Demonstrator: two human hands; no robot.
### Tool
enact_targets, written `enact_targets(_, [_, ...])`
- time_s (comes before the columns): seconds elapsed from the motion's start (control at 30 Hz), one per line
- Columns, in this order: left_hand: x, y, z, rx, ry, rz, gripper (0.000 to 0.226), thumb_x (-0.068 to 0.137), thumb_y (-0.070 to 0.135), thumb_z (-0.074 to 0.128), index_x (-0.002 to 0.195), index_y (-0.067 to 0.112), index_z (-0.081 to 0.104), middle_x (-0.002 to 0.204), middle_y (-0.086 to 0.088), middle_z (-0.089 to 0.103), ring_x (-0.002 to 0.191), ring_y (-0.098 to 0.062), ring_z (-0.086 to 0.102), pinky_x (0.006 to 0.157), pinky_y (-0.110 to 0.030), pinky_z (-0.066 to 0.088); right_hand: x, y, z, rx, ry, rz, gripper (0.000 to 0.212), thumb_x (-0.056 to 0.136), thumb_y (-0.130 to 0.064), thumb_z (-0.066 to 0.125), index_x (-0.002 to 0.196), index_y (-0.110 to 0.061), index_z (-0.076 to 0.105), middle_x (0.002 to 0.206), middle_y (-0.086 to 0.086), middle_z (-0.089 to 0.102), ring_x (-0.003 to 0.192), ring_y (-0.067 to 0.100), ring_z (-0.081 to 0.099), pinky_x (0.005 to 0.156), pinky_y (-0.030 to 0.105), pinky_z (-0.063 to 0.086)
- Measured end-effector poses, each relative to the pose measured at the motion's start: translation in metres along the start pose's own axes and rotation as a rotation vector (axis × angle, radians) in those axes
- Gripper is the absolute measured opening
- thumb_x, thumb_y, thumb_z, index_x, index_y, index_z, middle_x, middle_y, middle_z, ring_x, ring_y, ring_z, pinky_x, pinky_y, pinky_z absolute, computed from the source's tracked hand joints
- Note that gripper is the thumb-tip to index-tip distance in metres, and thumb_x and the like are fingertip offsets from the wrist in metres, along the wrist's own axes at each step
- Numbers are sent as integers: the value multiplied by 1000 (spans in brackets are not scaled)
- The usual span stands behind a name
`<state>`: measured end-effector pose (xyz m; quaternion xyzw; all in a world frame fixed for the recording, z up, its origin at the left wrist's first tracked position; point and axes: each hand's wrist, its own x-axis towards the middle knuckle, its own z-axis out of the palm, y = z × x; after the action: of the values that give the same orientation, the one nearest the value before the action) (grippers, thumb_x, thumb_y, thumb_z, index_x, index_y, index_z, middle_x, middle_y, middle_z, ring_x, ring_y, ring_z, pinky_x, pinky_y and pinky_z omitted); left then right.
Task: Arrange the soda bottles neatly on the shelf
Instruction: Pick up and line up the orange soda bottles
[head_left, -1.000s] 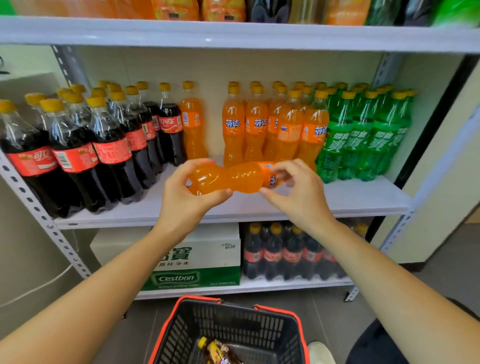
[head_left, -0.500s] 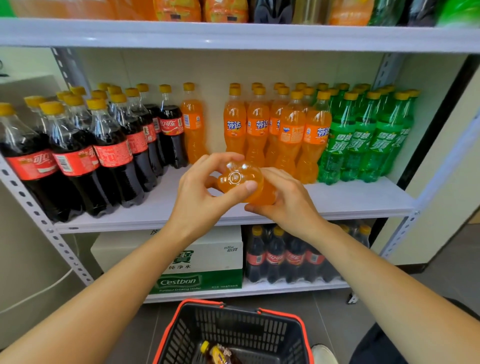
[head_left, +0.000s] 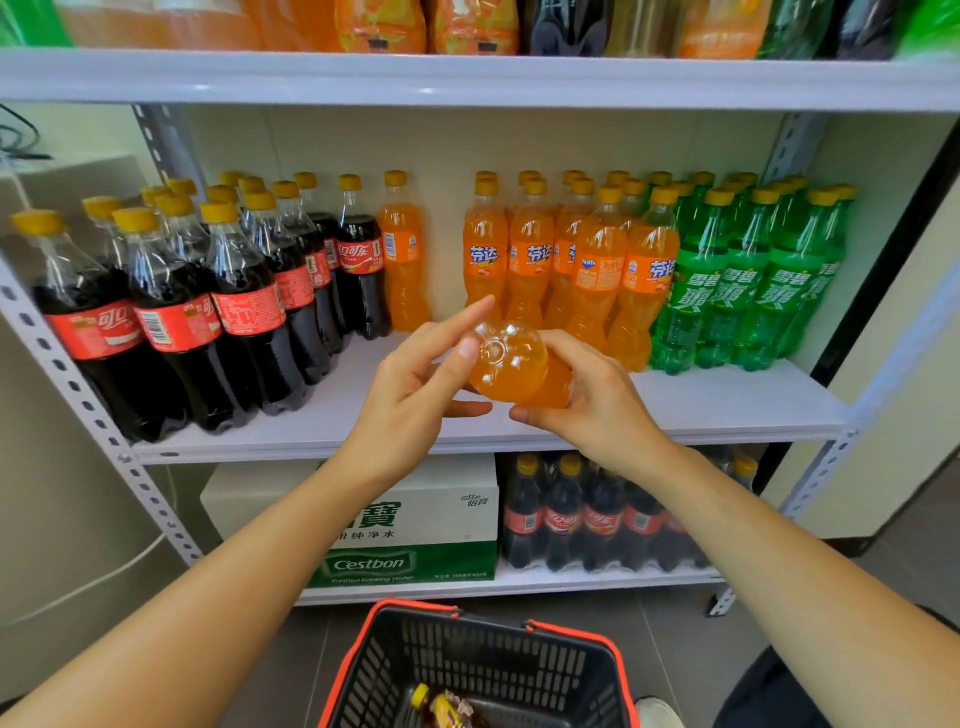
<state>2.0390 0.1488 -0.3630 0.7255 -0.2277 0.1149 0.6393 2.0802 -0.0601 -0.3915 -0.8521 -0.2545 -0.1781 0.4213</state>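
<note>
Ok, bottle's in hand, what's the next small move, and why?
Probably tip the bottle upright, cap up. The right hand grips it lying with its base toward the camera, the left hand only touching the base. A gap shows on the shelf between the lone orange bottle and the orange group.

**Hands meeting out front**

Both bare forearms are stretched forward, angled inward. The right hand (head_left: 597, 415) is curled round an orange bottle (head_left: 511, 366) from the side. The left hand (head_left: 415, 400) is held beside it with fingers mostly straight (index pointing up), thumb laid on the bottle's base.
</note>
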Motion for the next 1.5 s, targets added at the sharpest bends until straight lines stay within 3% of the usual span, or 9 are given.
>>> enact_targets(0.17, [-4, -3, -2, 34, -2, 119, 48, 101, 23, 57, 147, 32, 50, 126, -10, 59, 97, -24, 72, 84, -37, 63, 3, -3, -2, 41, -6, 0, 68, 78, -32, 86, 138, -27, 54, 135, -5, 61, 127, 17, 55, 103, 44, 50])
enact_targets(0.3, [-6, -5, -5, 99, -7, 271, 46, 102, 2, 53, 141, 26, 56, 145, -1, 58, 108, -27, 72, 88, -38, 62, 9, -7, -4, 195, 8, -18, 62, 80, -26, 84, 135, -21, 57, 132, -5, 61, 121, 5, 56, 93, 12, 47])
enact_targets(0.5, [2, -11, -15, -25, 78, 214, 44, 101, -6, 51, 136, 18, 62, 136, -3, 67, 108, -24, 74, 85, -34, 62, 24, -6, -4, 254, 104, 6, 50, 79, -19, 85, 124, -15, 65, 118, 5, 57, 114, 24, 59, 95, 37, 53])
enact_targets(0.73, [3, -62, -32, 317, -33, -304, 58, 92, 25, 76, 145, 27, 53, 136, 4, 62, 124, -14, 59, 104, -40, 51, 39, -14, 5, 710, 197, 219, 27, 86, -14, 76, 111, -20, 69, 114, 1, 74, 111, 19, 68, 96, 39, 56])
enact_targets(0.83, [-2, -72, -29, 226, -155, -346, 67, 83, 36, 84, 141, 25, 52, 124, 10, 67, 111, -13, 66, 93, -27, 52, 47, -16, 16, 870, 202, 350, 25, 92, -16, 70, 117, -17, 66, 121, 5, 72, 114, 22, 68, 92, 40, 57])
enact_targets(1.0, [-2, -67, -42, 3, 151, -273, 28, 92, 12, 74, 119, 18, 66, 102, -16, 74, 92, -26, 76, 73, -23, 60, 61, -19, 32, 997, 220, 495, 32, 96, -27, 66, 126, -19, 62, 124, 4, 71, 110, 21, 69, 86, 40, 59])
enact_targets(1.27, [3, -45, -75, 105, 497, -70, 18, 100, 20, 66, 110, 6, 71, 72, -11, 72, 66, -26, 72, 60, -27, 58, 68, -6, 56, 749, -46, 687, 30, 92, -42, 70, 104, -14, 69, 104, 12, 76, 91, 26, 75, 70, 35, 64])
enact_targets(1.4, [9, -33, -89, 175, 574, -67, 15, 101, 29, 65, 92, 18, 70, 71, -14, 72, 64, -23, 73, 49, -18, 50, 67, 6, 61, 240, 51, 320, 18, 80, -28, 85, 85, -17, 72, 78, 1, 73, 70, 11, 69, 63, 23, 56])
enact_targets(1.5, [15, -30, -95, 208, 561, -53, 19, 101, 35, 64, 90, 20, 70, 68, -10, 72, 66, -26, 75, 45, -19, 48, 68, 9, 74, -218, 185, 56, 42, 70, -32, 91, 90, -20, 56, 79, -8, 61, 77, 14, 55, 60, 29, 41])
